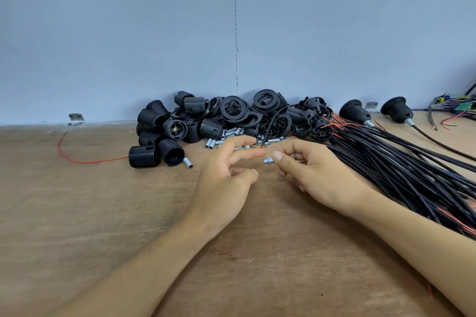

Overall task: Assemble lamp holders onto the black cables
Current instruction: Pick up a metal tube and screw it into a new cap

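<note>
The left hand [223, 178] hangs over the desk [77, 213] with its fingers spread and loosely bent, holding nothing. Its index fingertip is just beside the bare end of one loose cable [272, 121] that curves out of the pile; whether they touch is unclear. The right hand [316, 172] pinches a small metal fitting [268, 161], a short threaded tube with a collar, between thumb and fingertips, and its other fingers are curled.

The lamp holders [206, 121] are black, ribbed plastic shells and rings heaped against the blue wall [128, 33], with short metal tubes [229, 136] scattered at their foot. The black cables [399, 165] lie in a thick bundle on the desk under the right wrist, fanning toward the pile, red wire ends showing. Two finished holders [353, 110] on cables sit further right.
</note>
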